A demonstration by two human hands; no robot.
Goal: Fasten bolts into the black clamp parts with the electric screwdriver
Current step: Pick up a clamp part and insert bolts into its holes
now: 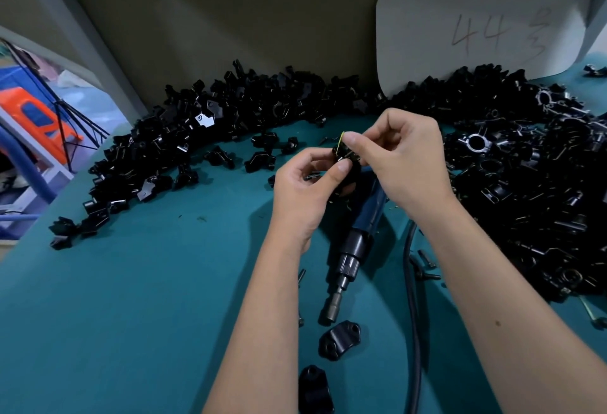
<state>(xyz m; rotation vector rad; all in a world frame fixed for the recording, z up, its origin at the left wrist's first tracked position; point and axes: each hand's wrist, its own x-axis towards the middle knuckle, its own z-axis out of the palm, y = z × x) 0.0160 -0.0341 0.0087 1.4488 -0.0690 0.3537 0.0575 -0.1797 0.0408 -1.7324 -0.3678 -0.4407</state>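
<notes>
No bins here: black clamps heap (525, 167) loose on the teal table (131, 282). Both hands up over the screwdriver (358, 236) lying flat; left hand (305, 190) and right hand (407, 154) pinch one clamp (345, 154) between curled fingers.

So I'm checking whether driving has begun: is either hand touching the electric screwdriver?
Apart. The head view shows the electric screwdriver lying on the table while both the left hand and right hand pinch a clamp part above it.

Two hands (305, 190), one screwdriver (358, 243), countless clamps (525, 183)
</notes>
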